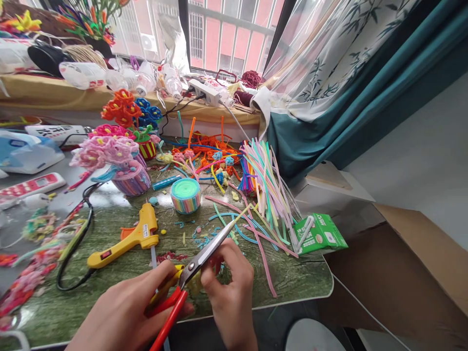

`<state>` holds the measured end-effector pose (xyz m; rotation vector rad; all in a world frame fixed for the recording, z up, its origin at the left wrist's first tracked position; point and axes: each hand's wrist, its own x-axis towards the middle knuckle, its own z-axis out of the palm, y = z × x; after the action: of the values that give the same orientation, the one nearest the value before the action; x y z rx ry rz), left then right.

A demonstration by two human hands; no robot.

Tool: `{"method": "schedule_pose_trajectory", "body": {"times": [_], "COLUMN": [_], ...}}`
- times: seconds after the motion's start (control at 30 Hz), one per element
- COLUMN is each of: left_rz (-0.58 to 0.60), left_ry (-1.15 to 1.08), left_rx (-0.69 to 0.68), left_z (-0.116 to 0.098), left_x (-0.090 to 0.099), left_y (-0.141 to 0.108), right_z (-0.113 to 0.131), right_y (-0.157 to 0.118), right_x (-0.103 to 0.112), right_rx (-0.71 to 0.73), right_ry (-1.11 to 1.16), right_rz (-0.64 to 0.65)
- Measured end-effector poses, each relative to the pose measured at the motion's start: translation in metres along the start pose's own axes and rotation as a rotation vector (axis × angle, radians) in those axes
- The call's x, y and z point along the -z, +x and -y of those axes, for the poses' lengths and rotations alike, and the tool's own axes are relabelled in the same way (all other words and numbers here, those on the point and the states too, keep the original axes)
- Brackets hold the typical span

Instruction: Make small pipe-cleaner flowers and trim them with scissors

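Note:
A pair of scissors [210, 249] with red handles points up and to the right, its grey blades close together. My left hand [126, 307] is closed around the scissors near the handles, and a bit of yellow shows between its fingers. My right hand [234, 287] is curled just beside the blades, thumb and fingertips bent together. What it pinches, if anything, is hidden behind the blades. Beyond the blade tip lie loose pastel pipe cleaners [260, 253]. A yellow glue gun [135, 236] rests to the left of the scissors.
A round striped pot with a green top [185, 196] stands mid-table. Pink fuzzy flowers [106, 151] in a striped pot are at left. Bundled pipe cleaners [265, 180] lean at right by a green box [321, 234]. The glue gun's black cable [62, 268] loops at left.

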<state>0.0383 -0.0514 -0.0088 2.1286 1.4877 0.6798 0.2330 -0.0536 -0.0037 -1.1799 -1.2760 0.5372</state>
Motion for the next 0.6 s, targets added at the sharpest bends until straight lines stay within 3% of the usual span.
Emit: {"method": "schedule_pose_trajectory", "body": {"times": [0.13,0.3,0.6], "left_rz": [-0.003,0.037,0.027], "left_ry": [0.105,0.282,0.158], "left_rx": [-0.048,0.018,0.066], "left_z": [0.0047,0.0077,0.0045], "left_x": [-0.0002,-0.0002,-0.0098], "left_y": [-0.0019,-0.0066,-0.0094], "right_z": [-0.0013,-0.0040,-0.0026], "right_y": [0.0008,0.0002,0.0010], "right_x": [0.0001,-0.0001,0.0022], "right_rx": [-0.040,-0.084,-0.067], "right_ry": [0.030,0.047,0.090], "right_rz": [0.000,-0.017,-0.012]}}
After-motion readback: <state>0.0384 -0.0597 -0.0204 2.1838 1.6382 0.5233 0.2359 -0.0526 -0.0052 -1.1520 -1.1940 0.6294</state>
